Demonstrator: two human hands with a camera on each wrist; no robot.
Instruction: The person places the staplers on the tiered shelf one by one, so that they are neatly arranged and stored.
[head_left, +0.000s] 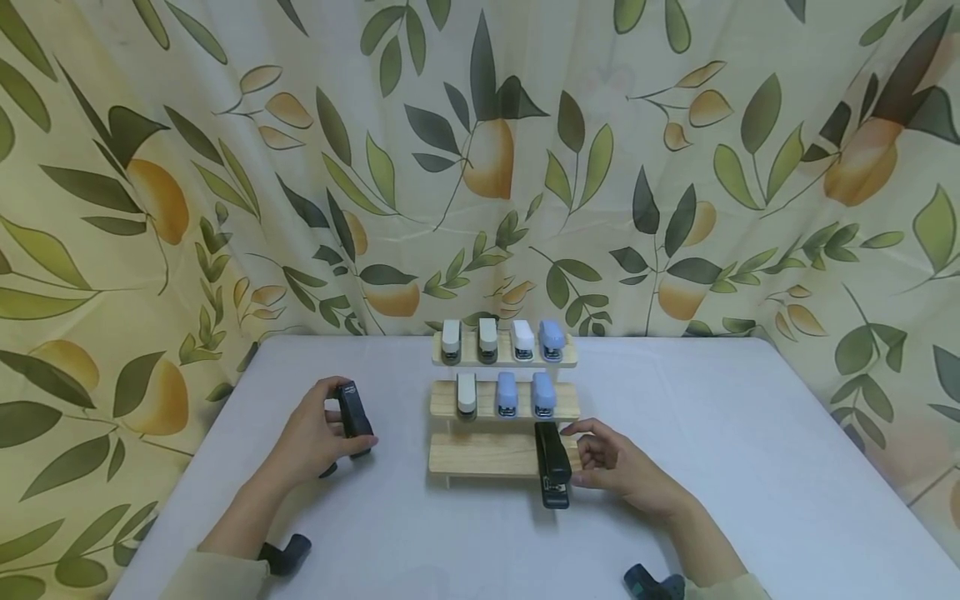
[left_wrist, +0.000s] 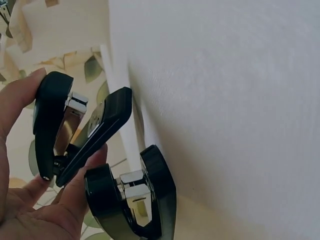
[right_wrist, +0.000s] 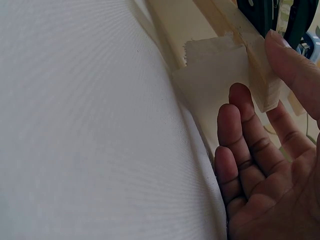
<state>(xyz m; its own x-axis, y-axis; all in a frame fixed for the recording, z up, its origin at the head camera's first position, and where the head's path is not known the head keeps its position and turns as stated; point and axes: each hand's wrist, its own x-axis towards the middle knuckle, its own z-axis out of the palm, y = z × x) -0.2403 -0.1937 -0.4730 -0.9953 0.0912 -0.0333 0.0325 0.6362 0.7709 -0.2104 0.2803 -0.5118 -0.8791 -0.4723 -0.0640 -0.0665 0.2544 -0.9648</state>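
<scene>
My left hand (head_left: pixel 307 437) grips a black stapler (head_left: pixel 352 417) between thumb and fingers, over the left part of the table. In the left wrist view its jaws are spread apart. A second black stapler (left_wrist: pixel 132 200) stands beside that hand, mostly hidden by it in the head view. My right hand (head_left: pixel 618 467) is at the right end of the wooden tiered rack (head_left: pixel 480 454), thumb and index finger beside another black stapler (head_left: pixel 553 462). That stapler lies on the bottom tier, its front end jutting past the edge. The other right fingers curl loosely below the shelf board.
On the rack's middle tier are a white mini stapler (head_left: pixel 467 393) and two blue mini staplers (head_left: pixel 507 393). Several white and blue ones line the top tier (head_left: pixel 572 352). A white cloth covers the table (head_left: pixel 697 400); a leaf-and-fruit patterned curtain (head_left: pixel 525 167) hangs behind.
</scene>
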